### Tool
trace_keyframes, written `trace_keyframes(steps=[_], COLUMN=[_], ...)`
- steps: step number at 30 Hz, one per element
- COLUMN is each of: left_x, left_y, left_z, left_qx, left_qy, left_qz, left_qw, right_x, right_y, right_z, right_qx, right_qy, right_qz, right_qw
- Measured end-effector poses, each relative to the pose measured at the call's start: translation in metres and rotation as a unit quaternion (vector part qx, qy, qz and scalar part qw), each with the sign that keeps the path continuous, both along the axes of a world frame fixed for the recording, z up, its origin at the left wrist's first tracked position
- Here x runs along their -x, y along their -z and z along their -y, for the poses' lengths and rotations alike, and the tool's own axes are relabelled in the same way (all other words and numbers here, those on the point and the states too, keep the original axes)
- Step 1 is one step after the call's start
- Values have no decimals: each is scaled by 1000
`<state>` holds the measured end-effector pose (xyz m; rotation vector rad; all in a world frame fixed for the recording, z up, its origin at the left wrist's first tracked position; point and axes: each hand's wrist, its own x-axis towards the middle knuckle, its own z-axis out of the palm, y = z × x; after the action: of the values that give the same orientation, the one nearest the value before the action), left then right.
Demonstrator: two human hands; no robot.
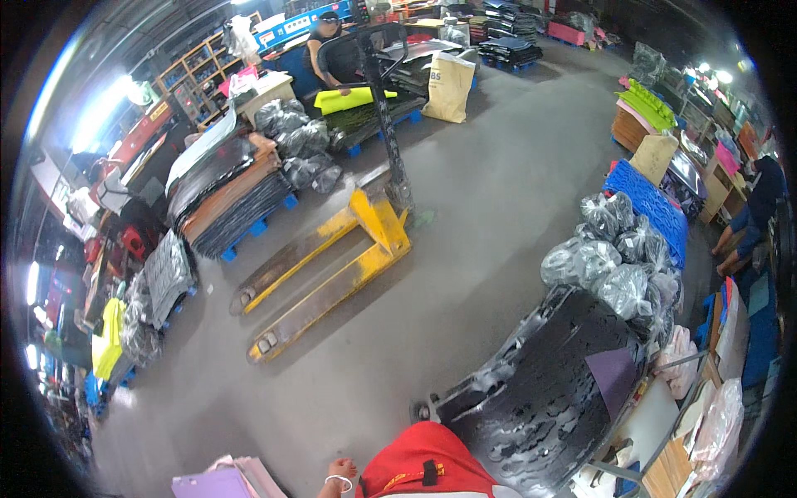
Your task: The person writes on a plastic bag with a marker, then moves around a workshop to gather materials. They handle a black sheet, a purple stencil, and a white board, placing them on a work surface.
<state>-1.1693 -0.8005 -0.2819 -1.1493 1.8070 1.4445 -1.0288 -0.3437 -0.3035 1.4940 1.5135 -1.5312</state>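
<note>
My left hand [340, 473] shows at the lower edge, with a white band round its wrist. It is small in the picture and its fingers look bent, but I cannot make out how far they close. Nothing is seen in it. To its left lie purple and pinkish sheets [217, 481]. Red cloth [423, 456] with a black clip covers my front, just right of this hand. My right hand is out of sight. Ahead on the grey floor stands a yellow pallet jack [378, 224], its dark handle upright and its forks pointing toward the lower left.
A large stack of black sheets [531, 398] lies at the lower right, beside clear-wrapped black bundles [614, 261]. Sheet stacks on blue pallets [249, 236] line the left. A person [324, 50] stands behind yellow-green sheets [353, 100]; another person [755, 203] is at the far right.
</note>
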Motion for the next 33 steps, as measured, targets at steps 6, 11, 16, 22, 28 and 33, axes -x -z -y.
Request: trace_keyframes(steps=[6,11,16,22,28,33], left_x=[183,335,457,670,883,1011], left_y=[-44,-95,-25,32,12,-16], left_z=[-79,-106,-143,-251,-517,-708], left_qx=[64,95,49,169,-95,42], left_qy=[227,240,205,748,177,502], left_qz=[11,56,3,-166,-45,-202], left_qw=[972,965,978,620,979,840], right_x=[145,242,346,545,672,770], right_y=[17,30,42,-21,-54,-31], right_z=[-21,-75,-168,-322,-400,-534], right_qx=[28,38,317,1,-29,-37], right_qy=[-9,59,293,301,145,111], right_qz=[20,33,-60,-139,-90,-57], right_qw=[999,997,900,944,985,992])
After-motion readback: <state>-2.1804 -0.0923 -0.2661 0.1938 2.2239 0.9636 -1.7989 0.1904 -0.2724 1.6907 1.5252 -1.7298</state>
